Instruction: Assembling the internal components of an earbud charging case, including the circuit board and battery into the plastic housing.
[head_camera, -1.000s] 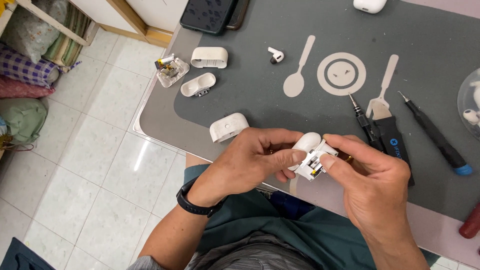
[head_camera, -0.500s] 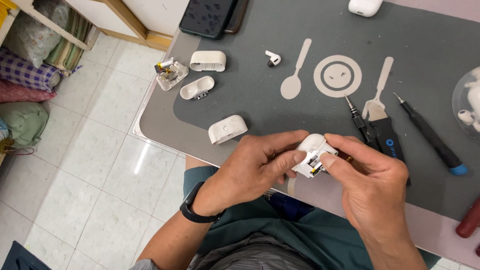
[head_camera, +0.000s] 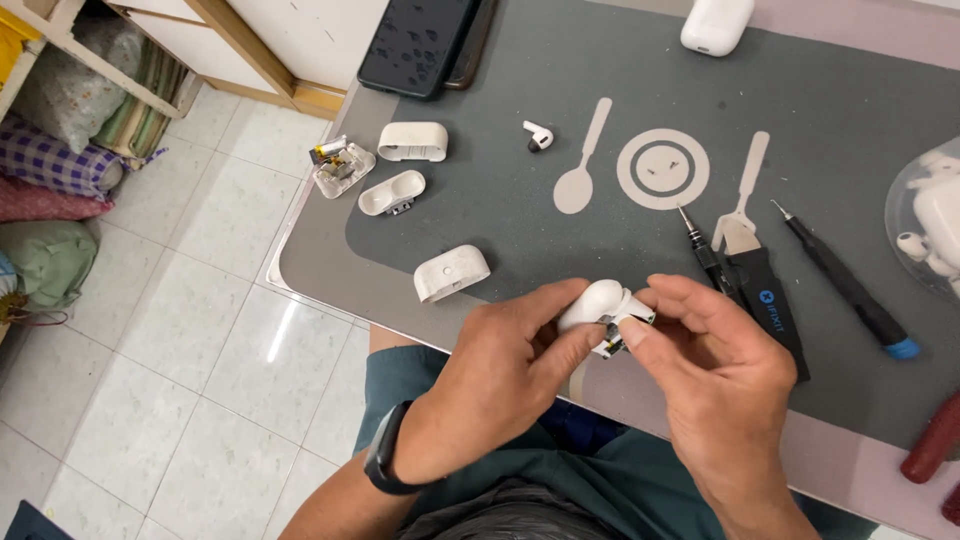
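Both hands meet at the near edge of the grey work mat. My left hand wraps its fingers around a small white plastic earbud-case shell, rounded side up. My right hand pinches the inner insert of that shell between thumb and forefinger; dark and metallic bits show at its lower end. A black band sits on my left wrist. The underside of the shell is hidden by my fingers.
Loose white case halves, a clear part with a small battery and a single earbud lie at left. Two screwdrivers, a black pry tool, a white case, a phone and a bag of parts sit around.
Both hands stay together on the shell. The shell's rounded end has turned slightly upward, and my right fingers have shifted a little on the insert.
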